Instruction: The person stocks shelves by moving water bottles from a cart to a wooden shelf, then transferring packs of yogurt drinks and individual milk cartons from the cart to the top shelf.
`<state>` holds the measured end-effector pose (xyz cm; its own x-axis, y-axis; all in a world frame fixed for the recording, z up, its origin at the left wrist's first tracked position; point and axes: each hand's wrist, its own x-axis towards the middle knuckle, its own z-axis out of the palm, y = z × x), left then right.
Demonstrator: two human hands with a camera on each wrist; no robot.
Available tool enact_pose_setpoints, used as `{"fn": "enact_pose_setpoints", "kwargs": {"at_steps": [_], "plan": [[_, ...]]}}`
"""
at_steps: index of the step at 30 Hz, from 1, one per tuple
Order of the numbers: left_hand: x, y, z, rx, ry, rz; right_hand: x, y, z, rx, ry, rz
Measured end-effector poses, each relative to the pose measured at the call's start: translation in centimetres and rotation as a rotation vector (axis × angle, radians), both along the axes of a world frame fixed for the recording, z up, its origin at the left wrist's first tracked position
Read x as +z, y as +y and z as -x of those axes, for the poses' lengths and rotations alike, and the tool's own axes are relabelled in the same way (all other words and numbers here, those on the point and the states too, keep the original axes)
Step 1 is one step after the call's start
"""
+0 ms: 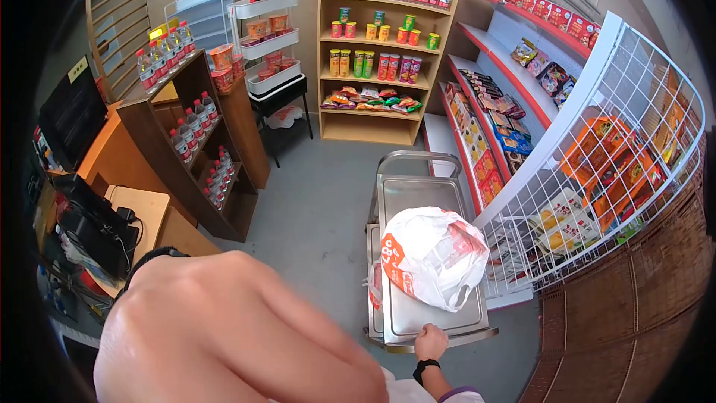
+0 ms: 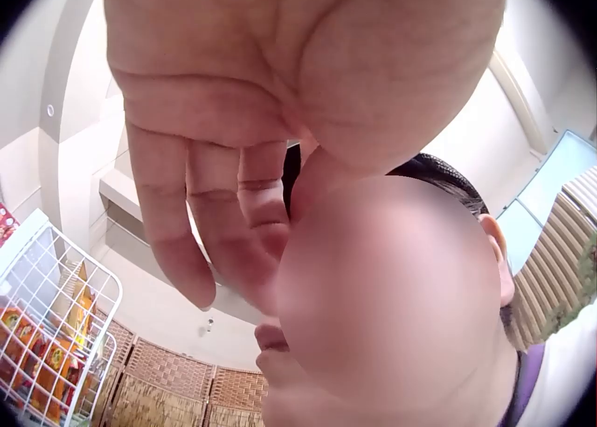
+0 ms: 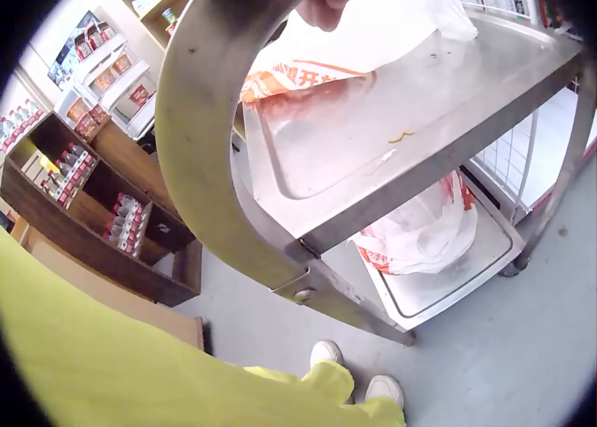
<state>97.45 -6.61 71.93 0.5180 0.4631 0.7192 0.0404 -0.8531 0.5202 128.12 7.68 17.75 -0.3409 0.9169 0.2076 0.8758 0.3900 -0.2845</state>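
My left hand (image 1: 224, 313) is raised close to the head camera, large and blurred. In the left wrist view its palm (image 2: 233, 100) faces the camera, and the loosely bent fingers (image 2: 168, 231) reach to the person's face with no object visible in them. Low in the head view, my right hand (image 1: 431, 343) grips the near handle (image 3: 201, 119) of a steel trolley (image 1: 421, 192). On the trolley's top tray sits a white plastic bag (image 1: 440, 261) with orange print, its contents mostly hidden. Another white bag (image 3: 424, 231) lies on the lower tray.
Left of the trolley stands a brown shelf (image 1: 168, 112) with bottles. A wooden rack (image 1: 369, 130) of snacks and drinks is at the back. Red-edged store shelves (image 1: 492, 67) and a white wire rack (image 1: 597, 179) flank the trolley closely on the right. Grey floor (image 1: 306, 216) lies between.
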Motion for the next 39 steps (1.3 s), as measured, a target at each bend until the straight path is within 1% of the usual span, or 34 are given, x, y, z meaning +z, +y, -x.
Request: {"fn": "enact_pose_setpoints", "kwargs": {"at_steps": [4,8,11,14,15,16,17,18,19,20,21,22,23,24,25,27,29,31,32,33,35,37,39], "plan": [[-0.7,0.8,0.0,0.018,-0.014,-0.027,0.4,0.1,0.1,-0.009,-0.039,0.000],[-1.3,1.2,0.0,0.026,-0.089,-0.006,0.8,0.2,0.2,-0.012,-0.017,0.014],[-2.3,1.7,0.1,0.029,-0.149,0.014,0.3,0.5,-0.2,0.013,0.012,0.008],[-3.8,1.9,0.4,0.043,-0.202,0.041,0.9,0.7,0.1,0.013,-0.037,0.040],[-6.2,1.8,0.5,0.248,-0.245,0.081,0.8,0.7,0.0,0.010,-0.028,0.047],[-9.8,2.9,2.2,0.221,-0.308,0.186,0.7,0.7,0.0,0.011,-0.022,0.039],[-12.6,3.2,2.3,0.345,-0.406,0.455,0.6,0.8,0.0,0.012,-0.016,0.029],[-15.2,4.1,1.8,0.585,-0.411,0.715,0.5,0.8,0.1,0.010,-0.007,0.030],[-20.2,5.6,1.7,0.702,-0.420,0.833,0.6,0.7,0.0,0.003,-0.001,0.028],[-25.2,6.1,1.4,0.913,-0.135,0.761,0.6,0.8,0.1,-0.001,0.006,0.021],[-31.0,5.8,1.2,0.984,0.062,0.678,0.5,0.9,0.1,0.002,0.017,0.012],[-35.4,4.8,0.9,1.013,0.357,0.766,0.6,0.9,0.1,0.002,0.004,0.012],[-41.4,3.7,0.7,0.905,0.384,0.798,0.5,0.9,0.1,0.001,-0.010,0.013],[-44.4,2.5,0.5,0.725,0.370,0.967,0.4,0.9,0.1,0.001,-0.012,-0.001],[-49.8,1.0,0.7,0.651,0.353,1.084,0.4,0.9,0.2,-0.002,-0.002,-0.008],[-56.3,-1.7,2.4,0.691,0.367,1.229,0.4,0.9,0.0,0.003,-0.040,0.037],[-61.7,-5.5,5.7,0.884,0.241,1.388,0.3,0.8,0.1,-0.001,-0.036,0.029],[-65.3,-8.8,9.2,1.155,0.605,1.517,0.3,0.8,0.2,-0.018,-0.061,0.041],[-68.1,-11.0,11.1,1.255,0.576,1.618,0.3,0.9,0.2,-0.023,-0.055,0.026],[-69.4,-11.7,12.6,1.357,0.541,1.715,0.4,1.1,0.5,-0.025,-0.049,0.013],[-66.5,-11.9,14.2,1.283,0.186,1.827,0.2,1.6,1.1,-0.038,-0.038,0.024],[-64.3,-13.4,14.5,1.270,-0.067,1.895,-0.6,1.1,0.1,-0.040,-0.053,0.044],[-63.2,-12.9,15.0,1.308,-0.094,1.910,-0.6,1.1,0.2,-0.048,-0.038,0.015]]}}
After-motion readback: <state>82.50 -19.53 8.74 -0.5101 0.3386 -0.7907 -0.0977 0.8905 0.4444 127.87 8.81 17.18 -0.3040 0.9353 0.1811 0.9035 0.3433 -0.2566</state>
